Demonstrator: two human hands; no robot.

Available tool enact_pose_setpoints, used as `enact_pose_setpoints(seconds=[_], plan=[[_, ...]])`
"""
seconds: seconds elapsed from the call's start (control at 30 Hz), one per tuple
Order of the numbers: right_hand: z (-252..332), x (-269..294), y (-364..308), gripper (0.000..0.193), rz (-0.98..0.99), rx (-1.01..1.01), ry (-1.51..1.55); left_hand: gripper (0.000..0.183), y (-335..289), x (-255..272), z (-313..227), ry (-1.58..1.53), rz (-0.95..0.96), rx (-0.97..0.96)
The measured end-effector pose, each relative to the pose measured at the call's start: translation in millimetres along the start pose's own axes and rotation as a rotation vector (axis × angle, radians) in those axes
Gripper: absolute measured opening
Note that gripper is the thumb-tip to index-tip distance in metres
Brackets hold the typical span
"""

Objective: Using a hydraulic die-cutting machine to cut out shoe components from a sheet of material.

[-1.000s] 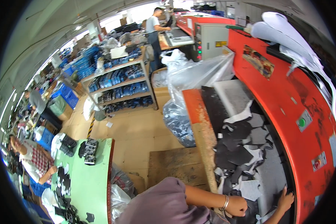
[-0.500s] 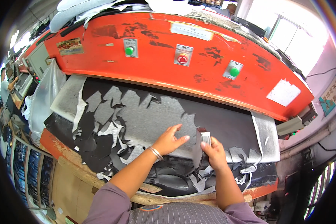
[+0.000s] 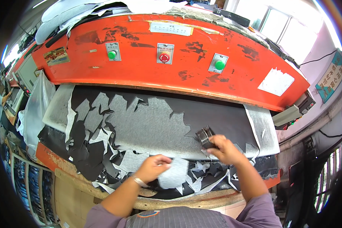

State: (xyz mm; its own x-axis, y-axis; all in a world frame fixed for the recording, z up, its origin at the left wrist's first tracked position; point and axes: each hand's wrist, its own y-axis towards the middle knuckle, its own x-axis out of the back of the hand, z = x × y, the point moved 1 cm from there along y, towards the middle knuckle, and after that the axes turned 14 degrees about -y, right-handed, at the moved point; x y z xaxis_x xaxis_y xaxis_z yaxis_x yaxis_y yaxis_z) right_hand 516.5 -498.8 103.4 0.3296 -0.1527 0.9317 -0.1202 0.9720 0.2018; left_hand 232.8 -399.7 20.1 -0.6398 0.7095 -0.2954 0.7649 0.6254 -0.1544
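Note:
My left hand [image 3: 152,168] pinches the edge of a pale grey cut piece of sheet material [image 3: 174,174], held over the near edge of the work surface. To its right, my right hand [image 3: 228,151] grips a dark metal cutting die [image 3: 204,137] tilted above the sheet. Beneath the die spreads a black sheet [image 3: 220,117] with a jagged cut edge, lying on a worn grey cutting pad [image 3: 152,125]. The die's underside is hidden.
A red press beam [image 3: 140,68] spans the back, carrying a red button [image 3: 164,57] and two green ones. Dark scraps [image 3: 79,148] heap along the left and near edge. A clear plastic bag [image 3: 37,102] hangs at the left. Pale material lies on top of the beam.
The pale grey piece is now in my left hand, which has closed and come nearer to me. My right hand has turned the die over the sheet. The black sheet's cut edge shows more plainly.

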Motion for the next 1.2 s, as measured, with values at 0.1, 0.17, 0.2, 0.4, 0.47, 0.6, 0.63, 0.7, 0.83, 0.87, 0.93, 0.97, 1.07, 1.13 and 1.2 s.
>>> enact_pose_setpoints(seconds=[0.1,0.17,0.2,0.4,0.47,0.6,0.63,0.7,0.83,0.87,0.93,0.97,1.07,1.13,1.2], plan=[[-45.5,-5.5,27.6,0.011,-0.054,0.211,-0.303,0.027,-25.1,40.7,-21.6,0.472,-0.009,0.040],[-74.2,-15.3,53.5,0.009,-0.020,0.316,-0.349,0.030,-35.9,56.3,-37.1,0.908,-0.151,-0.205],[-84.6,-20.4,68.2,0.007,0.015,0.427,-0.388,0.031,-38.2,61.9,-42.0,1.035,-0.241,-0.421],[-108.0,-33.6,136.2,0.006,0.039,0.636,-0.484,0.030,27.6,55.5,-74.0,0.727,-0.180,-0.353],[-111.5,-37.6,149.0,0.007,0.050,0.649,-0.517,0.031,62.1,47.7,-70.2,0.701,-0.161,-0.361],[-115.7,-54.3,151.3,0.015,-0.122,0.455,-0.651,0.036,137.6,47.1,-44.3,0.680,-0.186,-0.389],[-106.5,-61.8,145.2,0.028,-0.262,0.245,-0.583,0.038,154.3,49.2,-35.0,0.699,-0.225,-0.454],[-99.9,-89.6,120.1,0.074,-0.280,-0.157,-0.284,0.041,178.3,47.5,-21.0,0.740,-0.243,-0.464],[-65.2,-107.5,111.2,0.091,-0.130,-0.406,-0.187,0.046,197.5,31.6,-11.3,1.022,-0.294,-0.507],[-72.9,-108.1,118.2,0.090,-0.182,-0.457,-0.124,0.046,200.8,28.8,-12.5,1.020,-0.280,-0.499],[-85.5,-110.8,125.2,0.089,-0.232,-0.517,-0.054,0.048,205.7,27.3,-16.5,1.016,-0.256,-0.460],[-88.9,-112.6,127.0,0.087,-0.246,-0.489,-0.121,0.048,206.7,27.4,-16.9,1.019,-0.248,-0.451],[-89.9,-112.0,133.0,0.084,-0.246,-0.472,-0.179,0.050,207.9,29.7,-15.4,1.035,-0.255,-0.468],[-89.4,-111.7,135.0,0.082,-0.222,-0.487,-0.127,0.049,207.4,30.4,-15.3,1.035,-0.280,-0.477],[-88.6,-112.4,135.6,0.081,-0.212,-0.503,-0.113,0.048,206.0,30.8,-17.0,1.007,-0.270,-0.455]])
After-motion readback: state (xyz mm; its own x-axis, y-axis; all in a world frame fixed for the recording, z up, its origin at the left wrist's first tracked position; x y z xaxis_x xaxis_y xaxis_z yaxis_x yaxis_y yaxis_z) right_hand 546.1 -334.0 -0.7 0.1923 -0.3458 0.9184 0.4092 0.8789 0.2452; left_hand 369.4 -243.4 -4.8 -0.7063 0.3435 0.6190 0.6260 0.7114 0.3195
